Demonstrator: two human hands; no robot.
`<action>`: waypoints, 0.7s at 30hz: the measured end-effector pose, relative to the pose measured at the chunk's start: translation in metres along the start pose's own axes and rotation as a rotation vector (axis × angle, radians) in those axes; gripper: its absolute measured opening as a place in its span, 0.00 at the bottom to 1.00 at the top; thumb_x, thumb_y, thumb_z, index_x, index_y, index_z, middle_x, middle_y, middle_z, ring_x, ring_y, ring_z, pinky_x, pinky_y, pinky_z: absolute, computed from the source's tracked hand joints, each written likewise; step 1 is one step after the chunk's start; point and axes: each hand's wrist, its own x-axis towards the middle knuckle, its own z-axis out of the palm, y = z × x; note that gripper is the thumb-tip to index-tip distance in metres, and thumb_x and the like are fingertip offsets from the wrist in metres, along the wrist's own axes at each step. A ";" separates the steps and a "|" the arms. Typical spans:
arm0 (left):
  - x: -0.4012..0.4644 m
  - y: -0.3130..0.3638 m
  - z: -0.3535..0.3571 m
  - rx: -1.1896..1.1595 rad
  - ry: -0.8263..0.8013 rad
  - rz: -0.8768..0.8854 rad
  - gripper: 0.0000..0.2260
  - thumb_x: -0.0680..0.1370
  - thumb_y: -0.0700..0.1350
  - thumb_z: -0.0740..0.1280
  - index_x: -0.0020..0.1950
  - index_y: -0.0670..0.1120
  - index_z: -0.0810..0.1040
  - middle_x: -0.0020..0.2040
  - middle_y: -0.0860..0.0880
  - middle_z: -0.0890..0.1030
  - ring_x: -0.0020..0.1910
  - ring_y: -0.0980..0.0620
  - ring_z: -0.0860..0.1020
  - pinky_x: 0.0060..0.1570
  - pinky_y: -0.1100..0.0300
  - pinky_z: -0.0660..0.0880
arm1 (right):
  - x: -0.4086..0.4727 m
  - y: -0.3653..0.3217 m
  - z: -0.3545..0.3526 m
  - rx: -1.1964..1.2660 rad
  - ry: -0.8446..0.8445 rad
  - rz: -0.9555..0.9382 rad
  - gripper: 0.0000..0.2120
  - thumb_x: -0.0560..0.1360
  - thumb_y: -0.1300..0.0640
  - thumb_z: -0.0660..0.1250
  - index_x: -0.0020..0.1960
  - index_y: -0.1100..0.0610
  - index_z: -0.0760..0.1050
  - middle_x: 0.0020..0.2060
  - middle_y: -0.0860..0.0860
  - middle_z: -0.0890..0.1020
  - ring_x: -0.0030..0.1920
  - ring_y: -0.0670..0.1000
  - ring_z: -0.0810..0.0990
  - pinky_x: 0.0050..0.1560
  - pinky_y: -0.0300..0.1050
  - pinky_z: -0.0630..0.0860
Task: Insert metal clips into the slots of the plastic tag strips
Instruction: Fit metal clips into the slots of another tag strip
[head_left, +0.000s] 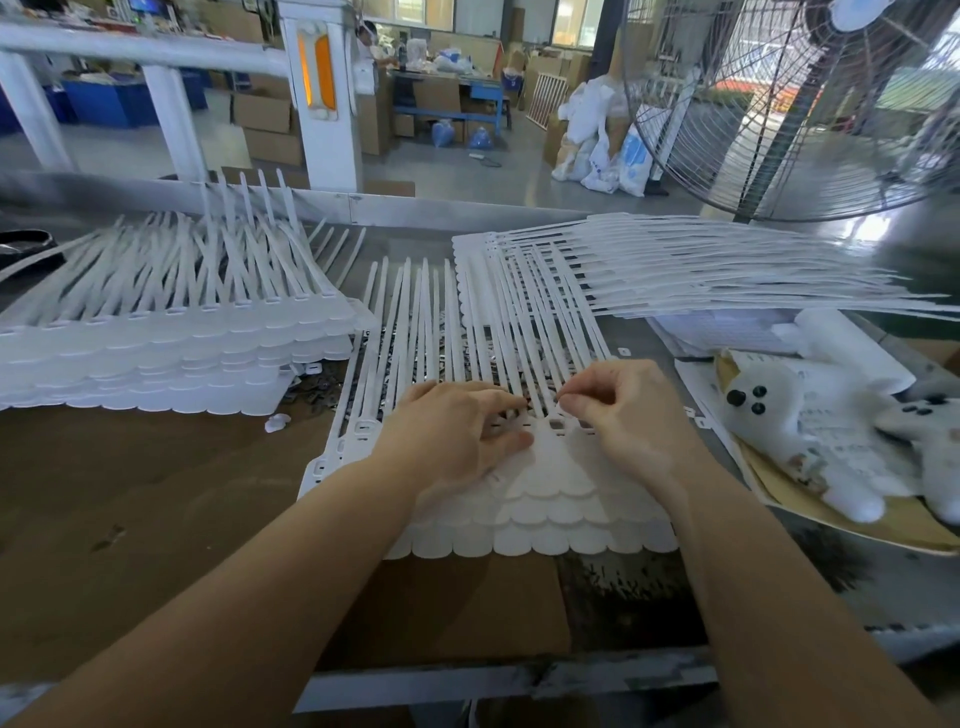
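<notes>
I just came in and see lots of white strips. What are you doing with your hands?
A person is working on a stack of white plastic tag strips on the table. The left hand rests on the strips by the slots. The right hand has its fingers curled, pinching something tiny at a slot, too small to make out. More strips are piled to the left and fanned out behind.

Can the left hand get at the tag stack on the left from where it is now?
Probably yes. The left hand rests on the centre tag sheet, and the stack of tag strips lies to its left across bare brown tabletop. Nothing stands between them; only a small white piece lies nearby.
</notes>
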 end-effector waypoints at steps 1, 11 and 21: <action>-0.001 -0.001 0.000 -0.001 0.002 -0.004 0.22 0.76 0.64 0.56 0.69 0.61 0.67 0.68 0.59 0.70 0.65 0.57 0.68 0.71 0.52 0.55 | 0.001 -0.001 0.000 -0.045 -0.029 0.003 0.03 0.74 0.60 0.69 0.45 0.55 0.82 0.36 0.42 0.79 0.39 0.40 0.77 0.43 0.32 0.72; -0.003 -0.004 0.005 -0.017 0.044 -0.001 0.22 0.76 0.66 0.55 0.68 0.63 0.67 0.67 0.61 0.70 0.66 0.58 0.67 0.71 0.52 0.51 | 0.009 -0.007 -0.001 -0.235 -0.178 0.001 0.05 0.74 0.59 0.68 0.47 0.57 0.83 0.39 0.47 0.79 0.39 0.43 0.76 0.37 0.26 0.66; -0.004 -0.004 0.005 -0.041 0.054 -0.018 0.18 0.78 0.62 0.55 0.67 0.63 0.69 0.69 0.63 0.68 0.67 0.60 0.65 0.71 0.54 0.51 | 0.012 -0.006 0.000 -0.144 -0.153 0.043 0.04 0.70 0.61 0.73 0.44 0.56 0.84 0.33 0.43 0.79 0.37 0.39 0.77 0.36 0.26 0.70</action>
